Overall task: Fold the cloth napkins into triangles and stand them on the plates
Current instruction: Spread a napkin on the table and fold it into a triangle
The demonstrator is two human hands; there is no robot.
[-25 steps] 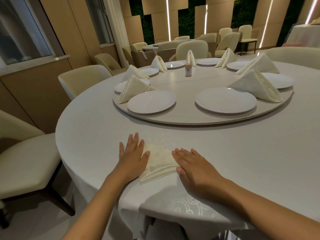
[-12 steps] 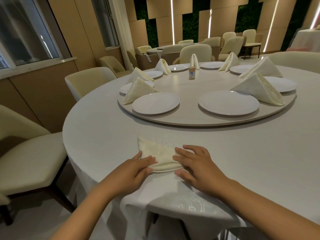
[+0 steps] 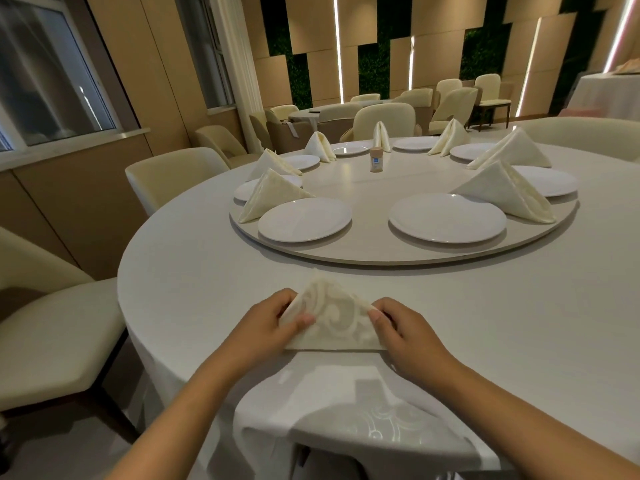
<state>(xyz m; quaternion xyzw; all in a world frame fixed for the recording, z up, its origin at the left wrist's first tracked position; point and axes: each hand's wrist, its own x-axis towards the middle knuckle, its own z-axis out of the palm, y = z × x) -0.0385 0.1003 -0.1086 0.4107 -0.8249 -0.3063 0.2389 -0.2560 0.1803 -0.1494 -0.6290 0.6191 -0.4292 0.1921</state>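
Napkin (image 3: 332,315) raised into a triangle on the tabletop (image 3: 502,323).
We pinch its side edges, left hand (image 3: 266,323) and right hand (image 3: 401,332) each in a narrow grip, probably to keep the fold peaked before carrying it to a bare plate (image 3: 304,220).

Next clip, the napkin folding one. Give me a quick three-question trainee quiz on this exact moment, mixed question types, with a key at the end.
1. True or false: the napkin in the hands already stands on a plate.
2. Multiple choice: how do the left hand and right hand hold it? A) both pinch its lower corners; B) only the left touches it; C) both lie flat on top.
3. Fill in: the two nearest plates, near left plate and near right plate, sit on the round ____.

Key: 1 false, it is on the tablecloth; 2 A; 3 turntable.
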